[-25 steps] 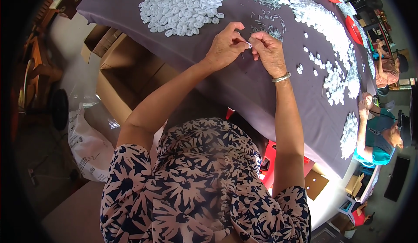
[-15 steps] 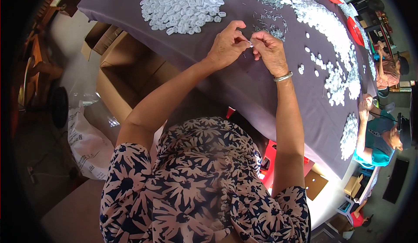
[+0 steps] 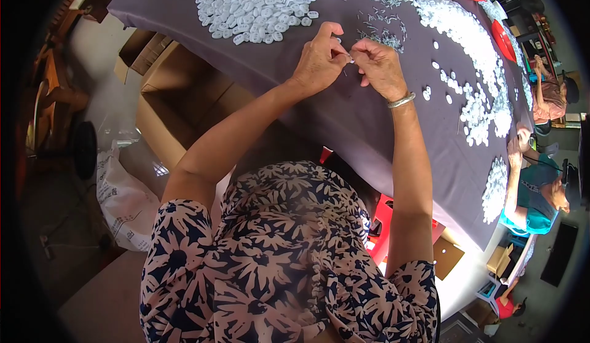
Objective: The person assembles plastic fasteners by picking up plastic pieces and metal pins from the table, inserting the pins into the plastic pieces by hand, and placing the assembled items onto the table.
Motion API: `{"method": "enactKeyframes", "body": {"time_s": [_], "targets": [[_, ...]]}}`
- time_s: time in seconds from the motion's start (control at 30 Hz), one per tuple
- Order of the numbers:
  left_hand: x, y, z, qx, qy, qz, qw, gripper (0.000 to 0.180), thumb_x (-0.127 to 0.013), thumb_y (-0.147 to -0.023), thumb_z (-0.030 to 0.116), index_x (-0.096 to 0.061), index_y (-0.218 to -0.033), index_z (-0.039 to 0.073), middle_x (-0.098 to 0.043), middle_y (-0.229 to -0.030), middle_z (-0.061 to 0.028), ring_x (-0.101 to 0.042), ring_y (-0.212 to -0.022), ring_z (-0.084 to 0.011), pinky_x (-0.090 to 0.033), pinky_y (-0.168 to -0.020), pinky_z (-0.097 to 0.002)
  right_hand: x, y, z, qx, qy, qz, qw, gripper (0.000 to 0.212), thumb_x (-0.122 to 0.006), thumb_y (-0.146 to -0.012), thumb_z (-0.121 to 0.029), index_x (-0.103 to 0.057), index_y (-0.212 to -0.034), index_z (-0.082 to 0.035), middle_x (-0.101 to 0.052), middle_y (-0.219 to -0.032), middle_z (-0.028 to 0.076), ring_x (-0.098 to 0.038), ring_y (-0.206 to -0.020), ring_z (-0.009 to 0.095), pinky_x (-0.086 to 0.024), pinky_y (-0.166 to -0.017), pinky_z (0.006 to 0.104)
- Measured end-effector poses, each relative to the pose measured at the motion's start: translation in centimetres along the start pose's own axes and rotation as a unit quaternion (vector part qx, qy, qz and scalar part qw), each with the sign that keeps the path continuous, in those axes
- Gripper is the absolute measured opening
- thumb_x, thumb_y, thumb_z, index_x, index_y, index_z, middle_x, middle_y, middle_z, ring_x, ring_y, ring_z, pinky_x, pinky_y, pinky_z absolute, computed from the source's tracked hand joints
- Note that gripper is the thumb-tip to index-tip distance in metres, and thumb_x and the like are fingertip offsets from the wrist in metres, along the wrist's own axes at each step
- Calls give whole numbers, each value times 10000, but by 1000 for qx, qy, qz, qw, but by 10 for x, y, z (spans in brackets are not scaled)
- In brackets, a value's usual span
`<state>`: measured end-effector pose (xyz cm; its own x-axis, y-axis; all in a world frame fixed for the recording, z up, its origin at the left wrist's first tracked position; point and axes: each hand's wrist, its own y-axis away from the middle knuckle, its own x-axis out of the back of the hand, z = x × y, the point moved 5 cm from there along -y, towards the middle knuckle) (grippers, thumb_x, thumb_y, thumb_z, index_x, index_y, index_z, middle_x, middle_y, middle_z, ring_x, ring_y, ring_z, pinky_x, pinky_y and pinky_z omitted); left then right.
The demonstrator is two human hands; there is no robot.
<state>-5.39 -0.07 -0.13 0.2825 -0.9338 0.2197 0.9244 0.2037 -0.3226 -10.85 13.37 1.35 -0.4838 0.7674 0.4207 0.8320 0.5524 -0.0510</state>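
Observation:
Over the near edge of the dark cloth-covered table (image 3: 332,118), my left hand (image 3: 318,61) and my right hand (image 3: 381,69) meet fingertip to fingertip. Between them is a small white plastic piece (image 3: 351,59), mostly covered by the fingers. My left thumb and a finger pinch it, while the index finger is raised. The right thumb and index are pinched together at its other side; whatever they hold is too small to make out. Just beyond lie loose small grey metal pins (image 3: 384,26). A heap of white oval plastic pieces (image 3: 255,8) is to the left.
More white pieces (image 3: 461,35) spread along the right, with red baskets (image 3: 503,40) behind. An open cardboard box (image 3: 184,97) stands below the table's left edge, near a white sack (image 3: 126,198). Co-workers sit at the right, one in a teal top (image 3: 534,186).
Both hands stay joined at the small white piece and have shifted slightly up and left. The right hand has turned a little, its fingers closing over the piece.

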Motion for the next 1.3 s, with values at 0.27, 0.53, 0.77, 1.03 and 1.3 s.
{"method": "enactKeyframes", "body": {"time_s": [0.27, 0.53, 0.77, 1.03, 1.3], "targets": [[-2, -1, -2, 10, 1, -36, 999, 486, -680, -791, 63, -407, -1186, -11, -642, -749, -55, -578, -678, -103, -473, -631, -250, 0, 0, 0, -3, 3, -60, 998, 101, -583, -876, -116, -635, -893, -32, -525, -691, -38, -488, -566, 25, -448, -398, 180], [-3, -2, -5, 40, 24, -34, 998, 434, -694, -789, 73, -462, -1142, -26, -619, -774, -41, -564, -653, -81, -471, -582, -235, 1, 2, -1, -15, -10, -25, 1000, 132, -584, -872, -145, -632, -920, -32, -542, -703, -23, -505, -571, 35, -453, -397, 191], [-1, -5, -10, 5, 35, -38, 999, 434, -682, -800, 60, -456, -1162, -23, -624, -781, -39, -583, -699, -83, -479, -582, -233, 11, 4, 3, -46, -111, 5, 993, 252, -464, -884, -188, -613, -946, 6, -571, -712, 38, -509, -539, 59, -459, -400, 198], [43, -25, 3, 13, 100, 25, 995, 447, -671, -789, 32, -425, -1161, 9, -662, -797, -59, -586, -691, -88, -466, -573, -222, 24, 6, 10, -8, -99, 98, 990, 186, -489, -886, -121, -640, -883, -13, -566, -644, 20, -471, -489, 40, -386, -390, 180], [56, -30, 3, -21, 43, 79, 996, 398, -659, -780, 30, -447, -1116, 4, -676, -749, -77, -602, -661, -112, -489, -632, -246, 13, 1, 13, 55, -9, 101, 993, 78, -633, -873, -140, -663, -863, -69, -575, -658, -35, -472, -536, 13, -370, -416, 168]]}}
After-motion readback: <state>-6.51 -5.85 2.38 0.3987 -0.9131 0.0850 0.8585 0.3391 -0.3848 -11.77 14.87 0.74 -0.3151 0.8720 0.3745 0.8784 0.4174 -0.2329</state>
